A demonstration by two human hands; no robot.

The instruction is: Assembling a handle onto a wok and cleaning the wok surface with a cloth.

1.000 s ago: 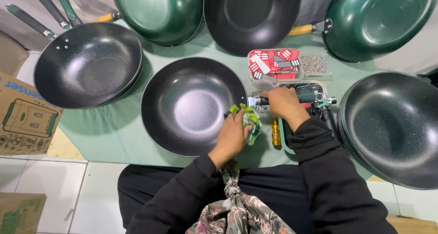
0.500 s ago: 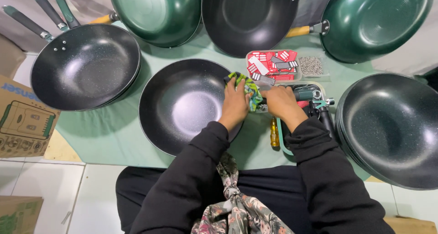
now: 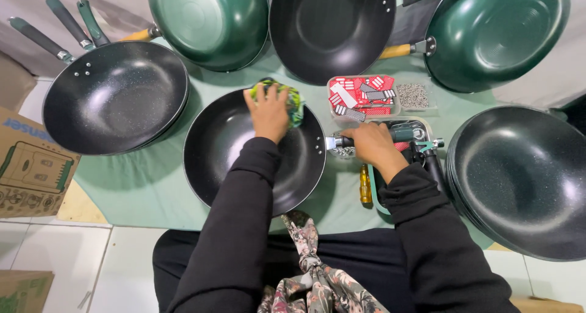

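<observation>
— What has changed at the green mat (image 3: 152, 185)?
— The left hand (image 3: 270, 108), fingers spread on a green cloth (image 3: 295, 103), has moved to the black pan's (image 3: 232, 154) far rim; wiping seems underway.
— The other?
— The right hand (image 3: 369, 143) stays wrapped around the handle (image 3: 342, 142).

Pale green mat (image 3: 152, 185) spread over a low work surface, a strip of light wood (image 3: 79, 206) showing at its left edge. White floor tiles (image 3: 67, 264) with grey grout lines below. Brown cardboard boxes (image 3: 27, 166) along the left side, another at the lower left corner (image 3: 21, 291). Greyish wall or cloth (image 3: 36, 7) at the top, hard to tell which. Even, soft light, weak shadows.
</observation>
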